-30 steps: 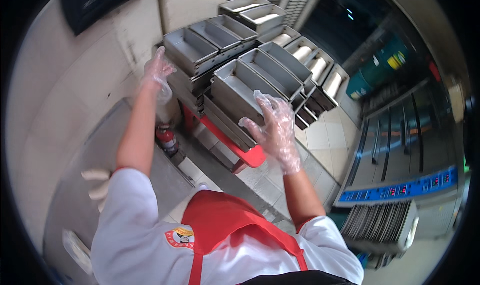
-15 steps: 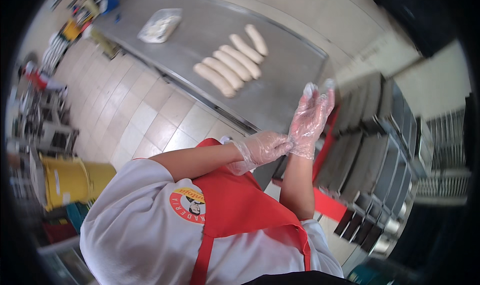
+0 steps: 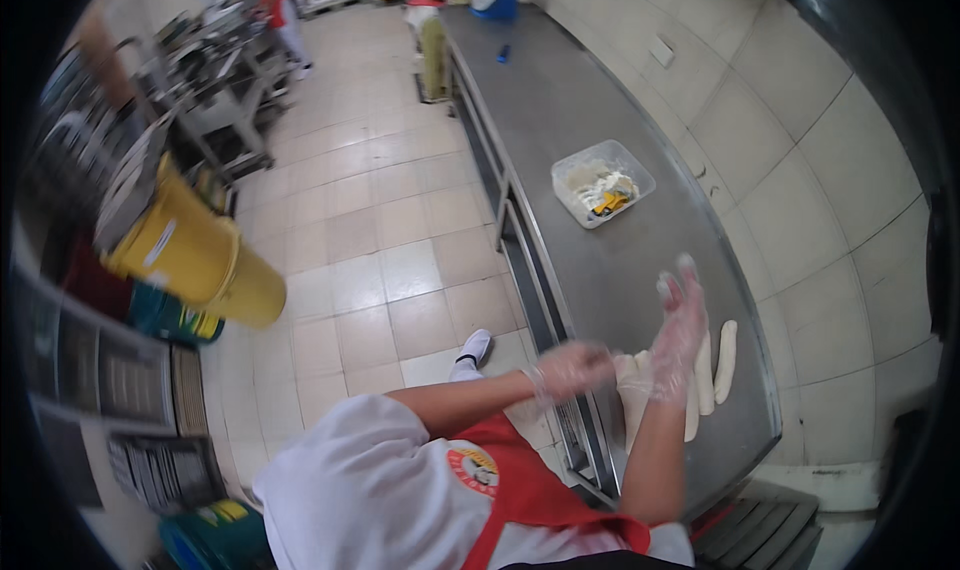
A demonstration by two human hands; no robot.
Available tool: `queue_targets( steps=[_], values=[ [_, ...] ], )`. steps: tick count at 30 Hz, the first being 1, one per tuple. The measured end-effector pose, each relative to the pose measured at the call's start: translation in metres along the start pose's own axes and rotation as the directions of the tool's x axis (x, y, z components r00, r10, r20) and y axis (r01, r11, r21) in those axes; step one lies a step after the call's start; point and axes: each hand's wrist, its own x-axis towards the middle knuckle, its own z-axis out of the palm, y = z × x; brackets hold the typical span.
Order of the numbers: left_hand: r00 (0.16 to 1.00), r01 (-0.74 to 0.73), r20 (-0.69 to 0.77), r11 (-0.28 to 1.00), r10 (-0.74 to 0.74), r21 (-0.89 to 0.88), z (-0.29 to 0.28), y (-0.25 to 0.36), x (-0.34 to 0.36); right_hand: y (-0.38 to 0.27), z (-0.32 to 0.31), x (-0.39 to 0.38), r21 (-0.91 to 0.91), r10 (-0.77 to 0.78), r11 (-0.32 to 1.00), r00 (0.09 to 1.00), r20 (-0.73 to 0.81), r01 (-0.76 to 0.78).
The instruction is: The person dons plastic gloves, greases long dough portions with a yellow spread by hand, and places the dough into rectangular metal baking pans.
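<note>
Our view has swung since half a second ago: the stacked baking tins that filled the right side are gone from sight, and the long steel bench [image 3: 600, 260] now runs up the middle right along the tiled wall. Our right hand [image 3: 680, 330], in a thin clear glove, stays raised above the bench with the fingers spread wide and holding nothing. Our left hand [image 3: 572, 370], also gloved, is still just beside the right wrist, loosely curled; motion blur keeps us from telling whether it grips the glove cuff. The shaped dough pieces [image 3: 712, 365] lie side by side on the near end of the bench, right under our hands, where earlier they lay farther up the picture. The clear plastic tub [image 3: 603, 182] sits farther along the bench, well apart from the dough. A yellow bin [image 3: 195, 260] stands on the tiled floor to our left.
</note>
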Motion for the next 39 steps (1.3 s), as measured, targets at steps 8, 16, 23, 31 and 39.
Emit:
queue_targets(
  steps=[8,16,23,31,39],
  values=[
    [0.846,0.269,-0.393,0.925,-0.36,-0.268,-0.224,-0.076,0.225,0.134,0.141,0.266,-0.83,-0.202,0.229,0.859,0.47,0.509],
    [0.853,0.305,-0.309,0.882,-0.42,-0.358,-0.255,-0.119,0.277,0.216,0.207,0.341,-0.876,0.295,-0.226,0.887,0.357,0.427],
    [0.875,0.363,-0.157,0.835,-0.458,-0.414,-0.299,-0.089,0.269,0.132,0.175,0.283,-0.703,0.309,0.675,0.951,-0.005,-0.223],
    [0.993,-0.115,-0.119,0.139,-0.019,-0.984,-0.234,0.063,0.341,0.011,0.198,0.167,-0.842,-0.397,0.122,0.803,0.444,0.526],
    [0.879,0.161,0.281,0.314,0.386,-0.936,-0.155,0.072,0.283,-0.03,0.155,0.149,-0.873,-0.417,0.1,0.817,0.398,0.476]
  ],
)
